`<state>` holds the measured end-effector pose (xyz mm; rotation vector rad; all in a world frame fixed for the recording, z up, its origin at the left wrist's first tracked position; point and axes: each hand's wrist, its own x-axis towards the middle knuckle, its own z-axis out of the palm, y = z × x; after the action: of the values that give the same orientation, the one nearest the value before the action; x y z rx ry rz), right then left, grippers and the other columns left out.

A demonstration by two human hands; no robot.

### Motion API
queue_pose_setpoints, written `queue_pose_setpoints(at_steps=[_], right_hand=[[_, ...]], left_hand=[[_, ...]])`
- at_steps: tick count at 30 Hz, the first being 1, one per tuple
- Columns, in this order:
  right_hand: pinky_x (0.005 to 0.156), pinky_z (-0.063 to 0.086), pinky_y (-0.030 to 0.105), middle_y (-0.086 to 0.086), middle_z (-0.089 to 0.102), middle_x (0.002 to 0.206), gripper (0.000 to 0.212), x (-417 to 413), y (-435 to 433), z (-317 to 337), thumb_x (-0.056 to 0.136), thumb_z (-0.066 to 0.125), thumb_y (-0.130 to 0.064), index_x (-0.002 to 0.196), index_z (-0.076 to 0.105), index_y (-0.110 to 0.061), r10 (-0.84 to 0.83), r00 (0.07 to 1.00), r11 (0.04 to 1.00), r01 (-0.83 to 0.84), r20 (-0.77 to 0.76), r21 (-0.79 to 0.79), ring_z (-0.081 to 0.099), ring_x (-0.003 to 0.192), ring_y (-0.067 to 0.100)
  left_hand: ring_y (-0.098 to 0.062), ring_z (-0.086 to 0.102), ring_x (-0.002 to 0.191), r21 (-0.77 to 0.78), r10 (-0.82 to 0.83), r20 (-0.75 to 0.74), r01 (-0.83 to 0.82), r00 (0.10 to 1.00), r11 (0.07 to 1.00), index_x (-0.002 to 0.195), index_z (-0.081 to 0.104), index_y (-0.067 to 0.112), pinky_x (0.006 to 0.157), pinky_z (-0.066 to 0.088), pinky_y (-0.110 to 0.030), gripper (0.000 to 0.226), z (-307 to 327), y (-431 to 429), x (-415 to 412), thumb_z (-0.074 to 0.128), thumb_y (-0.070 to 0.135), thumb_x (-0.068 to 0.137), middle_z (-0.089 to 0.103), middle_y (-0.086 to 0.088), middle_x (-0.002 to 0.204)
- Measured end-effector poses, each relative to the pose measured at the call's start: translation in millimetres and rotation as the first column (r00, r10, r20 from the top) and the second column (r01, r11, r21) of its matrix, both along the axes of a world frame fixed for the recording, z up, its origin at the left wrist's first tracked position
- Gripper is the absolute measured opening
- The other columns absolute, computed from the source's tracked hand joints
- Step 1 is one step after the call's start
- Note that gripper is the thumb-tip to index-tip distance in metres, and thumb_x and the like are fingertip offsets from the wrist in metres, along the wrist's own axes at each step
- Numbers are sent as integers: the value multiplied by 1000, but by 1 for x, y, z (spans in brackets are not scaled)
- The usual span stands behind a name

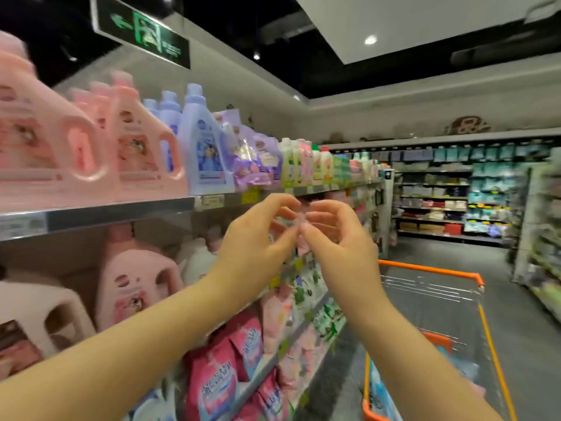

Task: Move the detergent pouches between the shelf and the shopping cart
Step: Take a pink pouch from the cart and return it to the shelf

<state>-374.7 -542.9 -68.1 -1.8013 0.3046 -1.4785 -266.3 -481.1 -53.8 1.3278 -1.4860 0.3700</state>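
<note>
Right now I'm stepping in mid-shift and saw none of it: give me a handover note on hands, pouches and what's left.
Left hand: raised, fingers loosely curled, holding nothing visible.
Right hand: same, almost touching the left.
Purple pouches on the top shelf, pink pouches lower down.
Shopping cart at right; something pale blue inside, too blurred to name.
Done: cannot tell. Left: grip a pouch, move it.

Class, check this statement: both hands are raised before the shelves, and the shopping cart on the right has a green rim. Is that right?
Not quite: the head view shows the shopping cart has an orange rim, not green. The left hand and right hand are indeed raised before the shelves.
</note>
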Motion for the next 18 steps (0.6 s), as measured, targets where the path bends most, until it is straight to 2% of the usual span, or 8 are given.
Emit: queue_pose_setpoints(at_steps=[5,7,9,10,13,14,17,18], right_hand=[[73,45,22,-11,62,84,22,-94,-84,-67,85,64,-15,85,53,-35,-265,962,944,274,-74,182,58,74,0],[74,46,27,-13,59,78,21,-117,-114,-96,84,64,-16,83,53,-34,-335,935,902,354,-118,248,55,71,2],[75,46,32,-13,58,76,21,-135,-146,-124,84,64,-15,81,53,-33,-385,909,859,417,-163,298,54,71,4],[75,46,32,-12,58,76,21,-143,-162,-139,84,64,-14,81,54,-33,-406,893,837,449,-196,314,54,71,4],[74,44,24,-11,58,75,18,-165,-215,-182,83,64,-12,83,56,-27,-457,842,762,537,-287,362,54,70,1],[73,44,22,-12,58,75,16,-173,-235,-198,84,64,-11,84,58,-25,-462,826,727,561,-323,396,54,70,1],[69,40,20,-10,58,76,10,-190,-289,-247,85,64,-14,87,60,-23,-450,786,616,617,-423,491,53,71,3],[67,39,20,-9,58,77,8,-194,-305,-263,86,63,-16,90,61,-22,-446,773,579,633,-451,514,53,73,6]], left_hand=[[1,57,77,112,-166,-102,177,981,978,103,59,24,77,47,-24,22,-65,-102,-73,63,13,84,58,21,87],[-5,59,78,153,-208,-129,227,969,962,104,59,20,76,46,-19,21,-93,-141,-94,62,12,85,57,22,86],[-4,57,75,201,-232,-164,262,959,944,104,60,17,73,41,-10,20,-125,-183,-109,61,10,85,57,18,86],[-4,56,74,229,-241,-192,282,951,932,104,60,16,73,41,-10,20,-142,-205,-115,60,10,85,59,15,87],[-10,57,79,298,-255,-276,335,927,894,106,60,12,78,44,-23,21,-194,-274,-123,60,8,85,62,4,92],[-9,56,79,326,-246,-311,346,918,880,106,60,12,79,45,-22,21,-212,-295,-124,60,9,85,63,2,94],[-5,54,76,437,-173,-397,351,901,828,109,59,9,74,39,-6,22,-263,-356,-122,58,8,87,61,2,95],[-8,55,78,473,-148,-416,352,897,807,110,58,8,75,40,-8,23,-279,-375,-122,58,7,87,60,2,96]])
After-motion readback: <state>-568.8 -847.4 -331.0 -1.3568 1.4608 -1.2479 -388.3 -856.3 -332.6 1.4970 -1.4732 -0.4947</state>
